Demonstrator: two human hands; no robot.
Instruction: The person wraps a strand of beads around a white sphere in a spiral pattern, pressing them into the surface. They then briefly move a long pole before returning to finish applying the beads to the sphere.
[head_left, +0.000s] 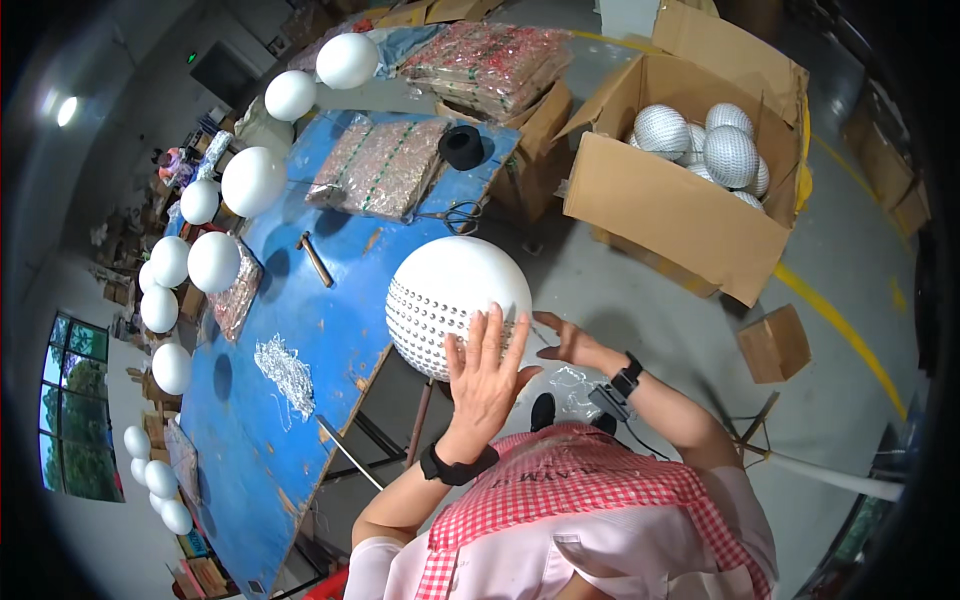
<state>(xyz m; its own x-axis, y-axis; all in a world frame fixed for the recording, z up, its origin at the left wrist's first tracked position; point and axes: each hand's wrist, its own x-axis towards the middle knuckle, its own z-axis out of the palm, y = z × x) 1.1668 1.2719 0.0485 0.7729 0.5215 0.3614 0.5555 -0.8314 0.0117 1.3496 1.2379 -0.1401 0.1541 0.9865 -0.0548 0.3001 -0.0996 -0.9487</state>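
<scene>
A large white foam ball (pixel 452 290) sits in front of me at the edge of the blue table (pixel 300 400); rows of small shiny studs cover its lower left part. My left hand (pixel 487 378) lies flat against the ball's near side, fingers spread. My right hand (pixel 568 341) reaches to the ball's lower right side with its fingers apart; whether it pinches a stud is not visible. Both wrists wear dark bands.
Plain white foam balls (pixel 252 181) line the table's far edge. Packs of shiny strips (pixel 385 165), a black tape roll (pixel 461 146), scissors (pixel 455 214), a hammer (pixel 314 258) and a pile of studs (pixel 285 368) lie on the table. An open cardboard box (pixel 680 200) holds studded balls (pixel 730 155).
</scene>
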